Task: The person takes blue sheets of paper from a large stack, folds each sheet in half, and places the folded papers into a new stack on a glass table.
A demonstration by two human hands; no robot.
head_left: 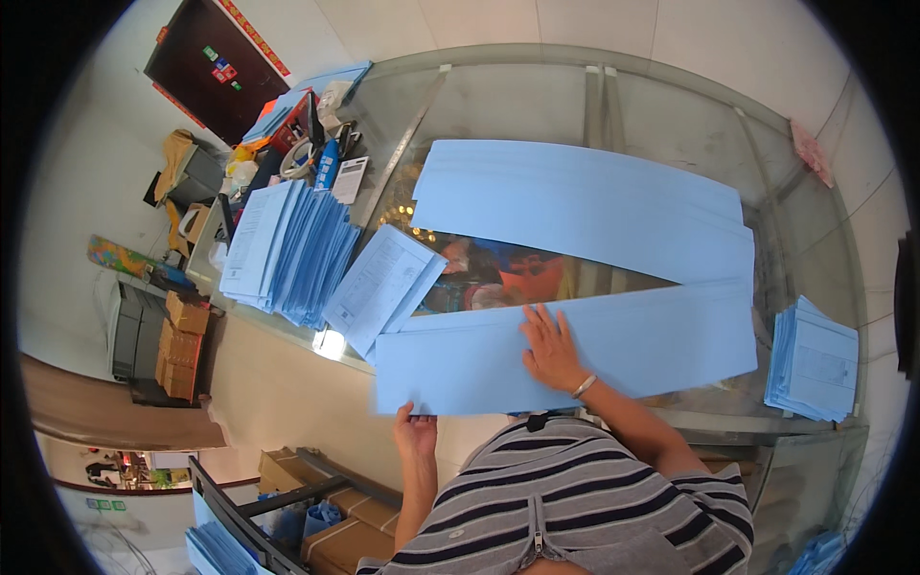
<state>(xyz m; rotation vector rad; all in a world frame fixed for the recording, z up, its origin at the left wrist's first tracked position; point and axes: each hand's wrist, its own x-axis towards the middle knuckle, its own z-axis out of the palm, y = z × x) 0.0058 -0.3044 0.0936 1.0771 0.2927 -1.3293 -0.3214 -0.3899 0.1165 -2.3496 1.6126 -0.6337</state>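
Note:
A long blue sheet (460, 359), paper or thin card, lies across the near side of the glass table and juts past its front edge at the left. My left hand (415, 431) pinches its near edge close to the left corner. Flat on the middle of this sheet rests my right hand (552, 350), fingers spread, a bracelet at the wrist. Farther back, more long blue sheets (575, 198) lie overlapped and slanting, meeting the near sheet at the right. At its left end the near sheet adjoins blue printed folded sheets (388, 284).
A leaning row of blue folded papers (295, 251) stands at the left, and a smaller stack (812, 359) sits at the right. A steel ruler (402, 147), calculator (351, 180), blue bottle (327, 165) and tape roll (296, 159) occupy the glass table's (517, 93) back left.

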